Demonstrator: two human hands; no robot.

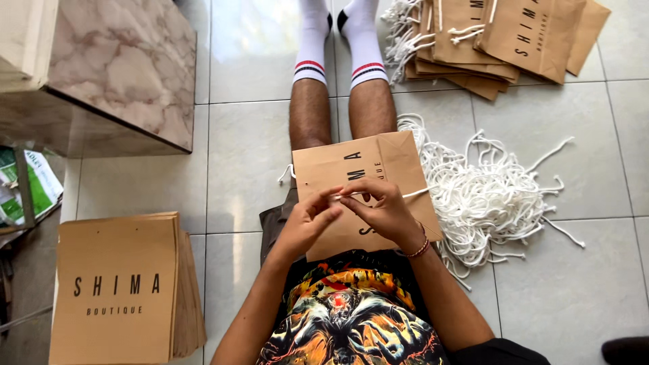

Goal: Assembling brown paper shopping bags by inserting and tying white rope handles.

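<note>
The fingertips of the right hand [385,206] and left hand [307,220] pinch 1 white cord [414,194] on the brown paper bag [365,165] lying on the lap, so I think the cord is being fitted and needs careful threading, with the loose cord pile [493,196] at 3 o'clock.

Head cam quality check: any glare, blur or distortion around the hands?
Head view: daylight glare on the floor tiles by the socks; left hand, right hand and paper bag sharp, no motion blur; soft shadows; slight wide-angle bending at the edges.
</note>
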